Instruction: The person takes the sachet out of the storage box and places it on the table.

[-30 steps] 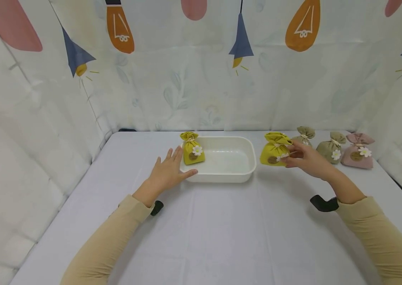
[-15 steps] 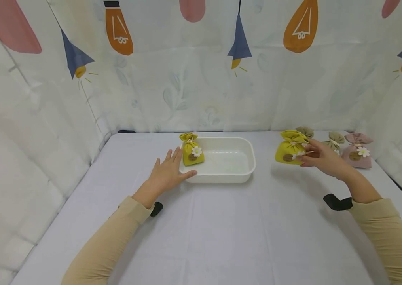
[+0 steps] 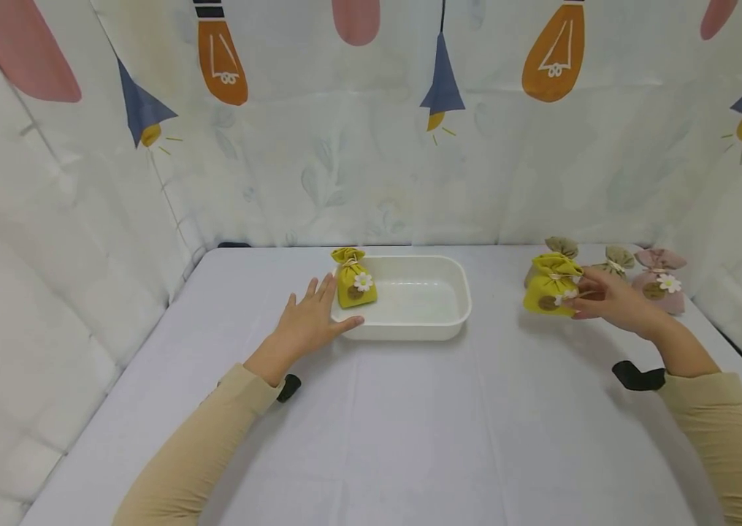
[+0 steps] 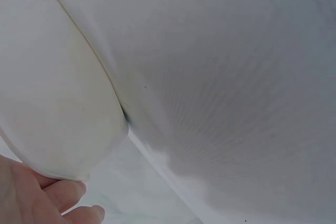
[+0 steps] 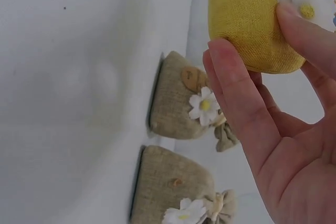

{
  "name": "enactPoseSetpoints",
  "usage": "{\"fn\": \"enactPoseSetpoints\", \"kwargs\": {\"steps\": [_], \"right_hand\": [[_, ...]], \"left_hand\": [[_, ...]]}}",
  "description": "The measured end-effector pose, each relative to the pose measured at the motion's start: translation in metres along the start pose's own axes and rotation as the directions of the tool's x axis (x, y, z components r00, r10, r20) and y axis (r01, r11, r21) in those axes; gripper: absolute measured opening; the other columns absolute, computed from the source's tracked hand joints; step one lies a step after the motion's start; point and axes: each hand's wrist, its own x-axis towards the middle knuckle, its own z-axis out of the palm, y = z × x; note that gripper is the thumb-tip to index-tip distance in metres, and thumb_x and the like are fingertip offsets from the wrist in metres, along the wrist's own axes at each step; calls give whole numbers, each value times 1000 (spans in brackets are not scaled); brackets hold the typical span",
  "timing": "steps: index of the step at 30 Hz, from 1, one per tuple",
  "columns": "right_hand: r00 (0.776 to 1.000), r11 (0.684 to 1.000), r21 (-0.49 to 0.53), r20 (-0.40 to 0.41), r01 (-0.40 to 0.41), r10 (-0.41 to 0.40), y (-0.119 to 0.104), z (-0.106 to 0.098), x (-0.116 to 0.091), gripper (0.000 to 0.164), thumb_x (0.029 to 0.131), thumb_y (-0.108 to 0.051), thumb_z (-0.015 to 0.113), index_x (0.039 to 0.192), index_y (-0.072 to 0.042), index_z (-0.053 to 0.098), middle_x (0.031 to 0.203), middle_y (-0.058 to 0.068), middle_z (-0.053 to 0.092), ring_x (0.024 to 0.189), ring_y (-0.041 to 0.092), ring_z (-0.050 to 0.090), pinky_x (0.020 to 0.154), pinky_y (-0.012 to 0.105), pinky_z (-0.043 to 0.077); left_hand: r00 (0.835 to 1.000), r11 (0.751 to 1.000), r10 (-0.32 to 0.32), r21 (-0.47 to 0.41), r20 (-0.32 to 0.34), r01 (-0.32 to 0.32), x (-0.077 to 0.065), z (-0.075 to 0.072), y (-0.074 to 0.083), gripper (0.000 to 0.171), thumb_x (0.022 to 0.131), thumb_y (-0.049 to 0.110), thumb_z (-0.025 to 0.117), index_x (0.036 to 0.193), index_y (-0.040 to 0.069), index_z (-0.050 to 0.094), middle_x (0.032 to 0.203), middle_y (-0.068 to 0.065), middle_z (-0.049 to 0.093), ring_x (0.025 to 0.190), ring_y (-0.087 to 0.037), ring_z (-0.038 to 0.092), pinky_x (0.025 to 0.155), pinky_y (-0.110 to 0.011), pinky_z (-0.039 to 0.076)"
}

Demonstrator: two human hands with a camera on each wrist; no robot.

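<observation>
My right hand (image 3: 621, 301) pinches a yellow drawstring pouch (image 3: 547, 291) with a white flower and a round brown tag, its fingers and thumb at the pouch's side. In the right wrist view this pouch (image 5: 241, 24) hangs over the table, near two olive-brown pouches (image 5: 176, 98). Spread fingers of my left hand (image 3: 305, 321) touch the left side of a white rectangular basin (image 3: 410, 332); in the left wrist view the fingertips lie at the basin's rim (image 4: 63, 177). A second yellow pouch (image 3: 353, 286) stands inside the basin's left end.
Two olive pouches (image 3: 561, 246) stand at the back right, partly hidden behind the held pouch and my right hand. Beside them is a pink pouch (image 3: 662, 261) with a white flower. A white patterned curtain (image 3: 371, 175) borders the table (image 3: 410, 424) behind.
My right hand has carried the yellow pouch rightward, away from the basin and in front of the olive pouches, dipping slightly lower at the end. My left hand has stayed at the basin.
</observation>
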Motion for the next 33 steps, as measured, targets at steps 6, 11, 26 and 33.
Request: {"fn": "enactPoseSetpoints", "kwargs": {"steps": [6, 11, 26, 33], "right_hand": [[1000, 1000, 9, 0, 2, -2, 8, 1, -2, 39, 106, -6, 58, 134, 10, 36, 139, 43, 40, 95, -3, 64, 85, 37, 60], [999, 1000, 0, 27, -17, 17, 16, -3, -5, 75, 106, -7, 56, 157, 14, 5, 145, 50, 29, 94, 1, 68, 84, 29, 58], [997, 999, 29, 78, -30, 27, 34, -11, -7, 78, 105, -5, 57, 157, 13, 2, 144, 51, 31, 95, 1, 66, 83, 26, 58], [995, 999, -4, 87, -52, 52, 40, -14, -6, 75, 104, -9, 59, 157, 13, 10, 143, 48, 35, 97, 3, 66, 82, 25, 56]], "left_hand": [[1000, 1000, 2, 3, -2, -2, -1, 0, 1, 109, 95, 74, 49, 165, 10, -4, 171, -13, 7, 156, -36, 5, 119, -68, 8], [1000, 1000, -2, 5, -5, 2, -1, -1, 1, 109, 95, 74, 49, 165, 9, -3, 171, -13, 7, 156, -36, 5, 119, -67, 8], [1000, 1000, -4, 5, 0, 4, -1, -2, 2, 109, 95, 74, 50, 165, 9, -2, 171, -14, 8, 156, -37, 6, 119, -68, 8], [1000, 1000, -10, 12, 3, 10, -2, -2, 3, 110, 95, 75, 49, 165, 9, -2, 171, -14, 8, 156, -37, 6, 119, -67, 7]]}}
